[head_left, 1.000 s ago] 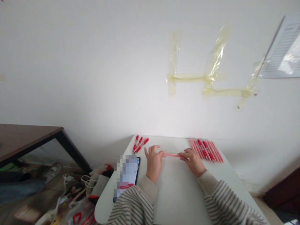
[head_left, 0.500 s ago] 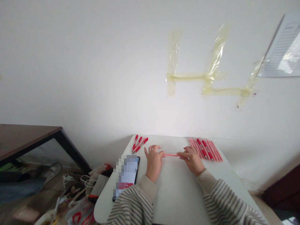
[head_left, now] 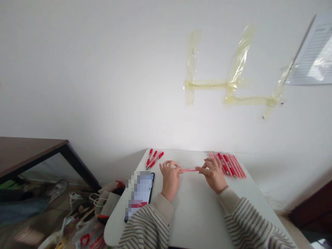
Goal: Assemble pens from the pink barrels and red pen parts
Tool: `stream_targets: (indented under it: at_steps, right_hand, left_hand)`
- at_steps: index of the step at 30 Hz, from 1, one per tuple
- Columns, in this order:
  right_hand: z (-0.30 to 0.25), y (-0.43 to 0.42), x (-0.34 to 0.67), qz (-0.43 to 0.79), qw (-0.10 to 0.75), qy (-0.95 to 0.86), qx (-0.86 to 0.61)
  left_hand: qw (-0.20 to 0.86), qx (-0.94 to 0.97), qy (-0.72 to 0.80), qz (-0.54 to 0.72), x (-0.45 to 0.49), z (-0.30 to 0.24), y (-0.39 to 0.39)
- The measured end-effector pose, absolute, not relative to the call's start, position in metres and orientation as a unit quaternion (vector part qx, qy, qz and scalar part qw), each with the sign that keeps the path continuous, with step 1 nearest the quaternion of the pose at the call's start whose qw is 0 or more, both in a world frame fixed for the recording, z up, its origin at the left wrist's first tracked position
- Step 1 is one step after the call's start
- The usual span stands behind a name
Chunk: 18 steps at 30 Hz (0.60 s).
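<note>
So, at the left of the white table (head_left: pixel 197 211) lie a phone (head_left: pixel 145 193) and a few red-ended pens (head_left: pixel 155 160). Beside them the left hand (head_left: pixel 170 181) points forward, upper fingers arched, fingertips pinching one end of a slim pink stick (head_left: pixel 188 170). It spans the gap to the right hand (head_left: pixel 215 174), which angles inward, pinching the other end, near a row of pink and red pens (head_left: pixel 230 166).

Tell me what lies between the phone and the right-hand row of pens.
In the head view, going right from the phone: the left hand, the slim pink piece it pinches, then the right hand, with white tabletop around them.
</note>
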State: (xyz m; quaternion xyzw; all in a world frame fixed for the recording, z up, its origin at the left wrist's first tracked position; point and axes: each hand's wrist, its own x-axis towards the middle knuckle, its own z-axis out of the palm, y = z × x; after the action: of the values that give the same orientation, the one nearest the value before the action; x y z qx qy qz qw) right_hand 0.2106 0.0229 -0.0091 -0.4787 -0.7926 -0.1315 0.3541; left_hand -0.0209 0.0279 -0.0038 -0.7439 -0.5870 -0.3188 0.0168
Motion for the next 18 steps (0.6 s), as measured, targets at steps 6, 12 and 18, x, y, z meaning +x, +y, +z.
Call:
stream_targets:
  at_steps: [6, 12, 18]
  right_hand:
    - [-0.005, 0.024, 0.215, -0.151, 0.358, -0.794, -0.468]
    - [-0.01, 0.028, 0.217, -0.133, 0.346, -0.78, -0.504]
    - [-0.014, 0.03, 0.217, -0.121, 0.323, -0.781, -0.52]
  left_hand:
    - [-0.012, -0.736, -0.599, -0.314, -0.017, -0.004, 0.023]
    - [-0.018, -0.723, -0.605, -0.334, -0.015, 0.002, 0.022]
    - [-0.009, -0.718, -0.599, -0.353, -0.016, 0.006, 0.02]
